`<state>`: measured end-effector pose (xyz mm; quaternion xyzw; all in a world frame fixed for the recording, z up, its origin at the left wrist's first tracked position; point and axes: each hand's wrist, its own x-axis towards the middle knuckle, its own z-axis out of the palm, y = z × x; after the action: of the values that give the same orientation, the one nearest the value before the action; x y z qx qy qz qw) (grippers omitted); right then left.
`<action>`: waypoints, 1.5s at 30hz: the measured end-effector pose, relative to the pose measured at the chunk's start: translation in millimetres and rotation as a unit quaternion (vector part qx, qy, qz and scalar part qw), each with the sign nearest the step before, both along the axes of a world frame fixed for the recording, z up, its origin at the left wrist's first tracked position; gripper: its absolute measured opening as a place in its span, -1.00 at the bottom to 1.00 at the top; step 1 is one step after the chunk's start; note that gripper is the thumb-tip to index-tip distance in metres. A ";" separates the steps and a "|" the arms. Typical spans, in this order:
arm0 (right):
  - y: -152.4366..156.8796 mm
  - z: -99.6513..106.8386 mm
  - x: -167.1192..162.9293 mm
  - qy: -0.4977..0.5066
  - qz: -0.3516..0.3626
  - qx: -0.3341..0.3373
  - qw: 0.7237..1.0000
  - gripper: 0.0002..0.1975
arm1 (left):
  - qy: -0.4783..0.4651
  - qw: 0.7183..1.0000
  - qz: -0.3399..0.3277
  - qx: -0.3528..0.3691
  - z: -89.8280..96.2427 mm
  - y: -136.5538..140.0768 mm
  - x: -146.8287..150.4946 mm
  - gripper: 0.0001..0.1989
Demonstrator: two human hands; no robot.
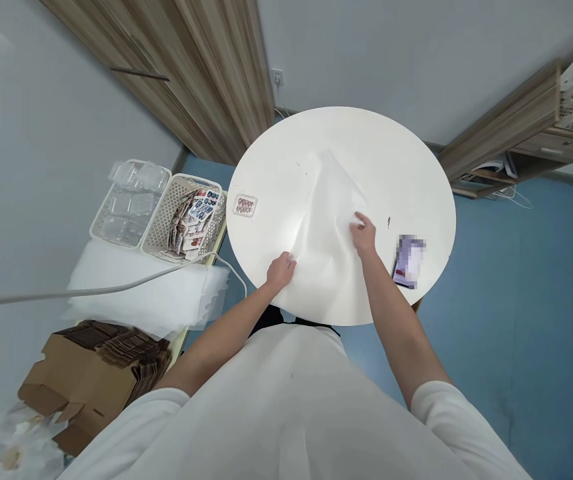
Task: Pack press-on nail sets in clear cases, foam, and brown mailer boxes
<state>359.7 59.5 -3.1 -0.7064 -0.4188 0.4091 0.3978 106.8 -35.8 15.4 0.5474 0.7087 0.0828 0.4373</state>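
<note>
A thin, whitish translucent sheet [327, 230], perhaps foam or plastic, spreads over the near middle of the round white table [406, 160]. Its far end narrows to a raised fold, and creases run through it. My left hand [281, 271] pinches the sheet's left edge close to the table's front. On the right edge, somewhat farther away, my right hand [364, 233] grips the sheet between thumb and fingers. A small clear case [245, 205] with reddish pieces in rows lies at the table's left side.
A phone-like object [409, 261], pixelated, lies on the table's right. Left of the table stand a basket of printed cards [191, 223], a basket of clear plastic boxes [129, 203], stacked white sheets [136, 283] and flattened cardboard boxes [86, 373]. A cable [131, 285] crosses there.
</note>
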 end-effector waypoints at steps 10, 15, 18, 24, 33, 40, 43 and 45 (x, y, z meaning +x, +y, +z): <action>-93.5 10.4 -39.4 -0.287 0.114 0.010 0.951 -0.39 | -0.014 0.999 0.023 0.017 -0.4 8.5 17.7 -0.50; -153.2 2.7 -70.4 -0.362 0.269 -0.072 0.890 -0.42 | -0.021 0.998 -0.001 0.062 -2.9 8.6 14.1 -0.42; -154.6 1.0 -73.0 -0.390 0.283 -0.099 0.871 -0.42 | 0.029 0.988 -0.064 0.137 -1.0 4.3 8.0 -0.38; -149.3 14.3 -61.4 -0.404 0.262 -0.083 0.873 -0.41 | 0.046 0.934 -0.304 0.185 2.4 -20.4 -5.0 -0.49; -149.9 4.3 -48.6 -0.401 0.290 -0.095 0.864 -0.47 | 0.110 0.926 -0.323 0.163 -12.9 -17.5 -1.3 -0.42; -127.9 4.6 -39.8 -0.398 0.293 -0.096 0.864 -0.47 | 0.084 0.933 -0.308 0.167 -15.1 -0.7 1.9 -0.39; -130.3 4.9 -39.4 -0.394 0.292 -0.092 0.866 -0.47 | 0.082 0.935 -0.306 0.157 -14.0 -2.3 0.0 -0.39; -132.5 5.3 -39.4 -0.393 0.288 -0.093 0.868 -0.48 | 0.089 0.934 -0.309 0.153 -13.3 -3.8 -0.8 -0.39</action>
<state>320.3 -73.1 2.2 -0.6905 -0.6854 0.2312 -0.0022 106.0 -39.7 2.1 0.8047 0.5194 0.0017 0.2874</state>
